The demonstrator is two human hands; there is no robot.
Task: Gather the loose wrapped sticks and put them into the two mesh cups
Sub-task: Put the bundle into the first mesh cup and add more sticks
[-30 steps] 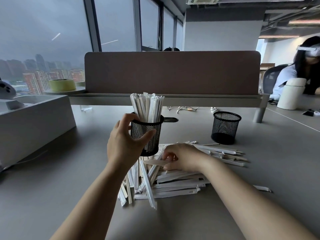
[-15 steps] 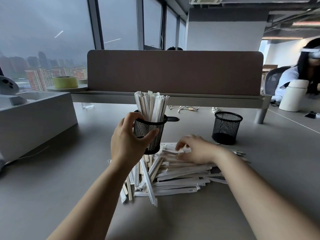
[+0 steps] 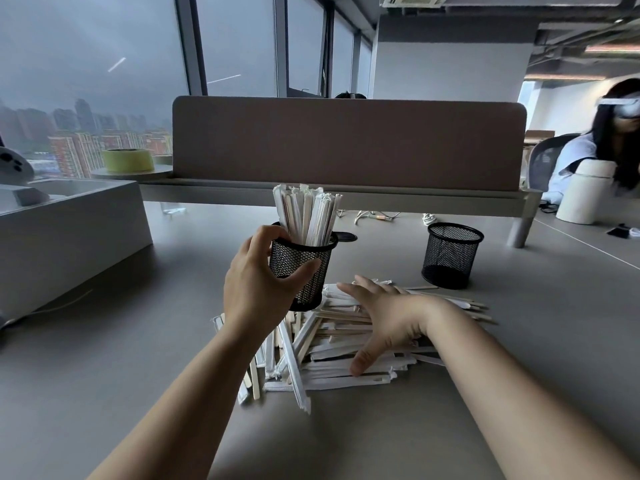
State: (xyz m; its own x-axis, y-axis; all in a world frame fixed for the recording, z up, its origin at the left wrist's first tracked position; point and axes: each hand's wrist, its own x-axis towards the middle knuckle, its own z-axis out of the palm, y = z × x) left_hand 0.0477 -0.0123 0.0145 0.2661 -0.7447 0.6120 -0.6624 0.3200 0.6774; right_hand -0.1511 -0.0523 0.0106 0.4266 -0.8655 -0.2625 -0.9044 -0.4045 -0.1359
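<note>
Head view: the left hand point(image 3: 258, 285) curls round the stick-filled mesh cup point(image 3: 304, 261) at the heap's far edge; the right hand point(image 3: 388, 317) lies spread, fingers straight, on the loose wrapped sticks point(image 3: 339, 370) piled on the worktop point(image 3: 450, 427). Behind the pile, to the right, stands the second mesh cup point(image 3: 450, 254).

My left hand point(image 3: 258, 282) grips the mesh cup point(image 3: 304, 271), thumb pressed across its near wall and fingers curled around its far side at the rim. The bare forearm reaches up from the lower left. My right hand point(image 3: 384, 317) lies palm down and splayed over the loose wrapped sticks point(image 3: 329, 381), fingers straight and pointing left, thumb stretched back toward me with its tip touching them. Its bare forearm runs in from the lower right.
</note>
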